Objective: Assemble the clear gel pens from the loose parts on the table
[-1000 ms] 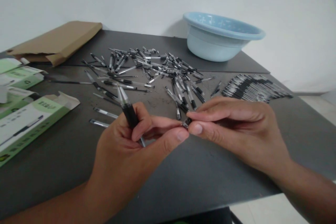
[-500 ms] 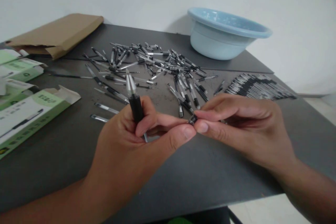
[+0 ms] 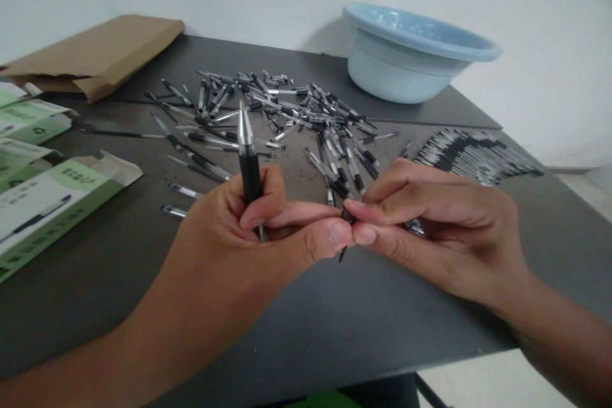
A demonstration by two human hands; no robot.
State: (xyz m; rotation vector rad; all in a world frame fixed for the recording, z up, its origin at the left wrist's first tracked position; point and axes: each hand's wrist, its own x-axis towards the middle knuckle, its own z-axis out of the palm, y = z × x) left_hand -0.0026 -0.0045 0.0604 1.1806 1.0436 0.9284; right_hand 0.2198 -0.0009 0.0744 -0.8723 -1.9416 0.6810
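Note:
My left hand [image 3: 239, 236] is closed around a black pen front part [image 3: 248, 162] with a silver tip that points up. Its thumb and forefinger meet my right hand [image 3: 430, 229] at a small dark pen piece [image 3: 347, 217], pinched between the fingertips of both hands. A thin dark rod pokes down below the pinch. A clear barrel shows under my right fingers. Both hands hover over the near middle of the dark table [image 3: 335, 319].
A loose heap of pen parts [image 3: 287, 121] lies behind the hands. A neat row of pens [image 3: 473, 153] lies at the right. A light blue basin [image 3: 411, 54] stands at the back. Green-and-white boxes [image 3: 43, 197] and a brown carton [image 3: 95, 54] are at the left.
The pen part in my left hand has swung from leaning left to nearly upright. Both hands stayed joined at the small piece, and the view shifted slightly.

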